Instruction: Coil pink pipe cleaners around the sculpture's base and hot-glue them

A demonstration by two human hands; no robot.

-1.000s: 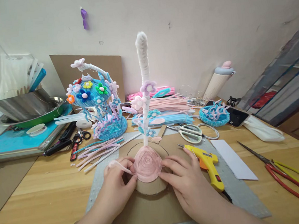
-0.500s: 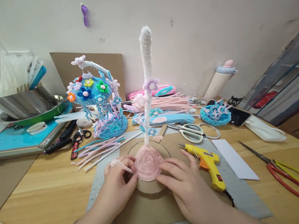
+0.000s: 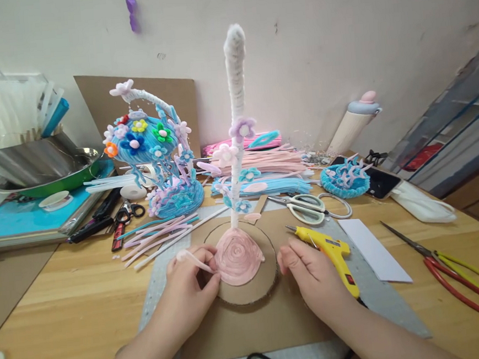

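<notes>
A pale pink pipe cleaner (image 3: 197, 261) is pinched in my left hand (image 3: 193, 282), at the left edge of a flat pink coil (image 3: 238, 257) made of the same fuzzy strand. The coil lies on a round cardboard disc (image 3: 252, 293). From the disc's back side rises a white wrapped stem (image 3: 236, 74), upright, with small lilac, pink and blue flowers on it. My right hand (image 3: 307, 271) is off the coil, just right of the disc, its fingers curled in with nothing visible in them. Beside it lies a yellow glue gun (image 3: 331, 244), partly covered by the hand.
Green-handled scissors (image 3: 306, 208) and bundled pipe cleaners (image 3: 265, 186) lie behind the disc. Red-and-yellow-handled scissors (image 3: 441, 263) and a white card (image 3: 373, 249) are at right. A finished blue flowered piece (image 3: 149, 142), loose strands (image 3: 161, 238) and a metal bowl (image 3: 34, 162) stand left.
My right hand has left the coil's right edge, moved right and curled its fingers. My left hand stays at the coil with the pipe cleaner. The view has shifted slightly.
</notes>
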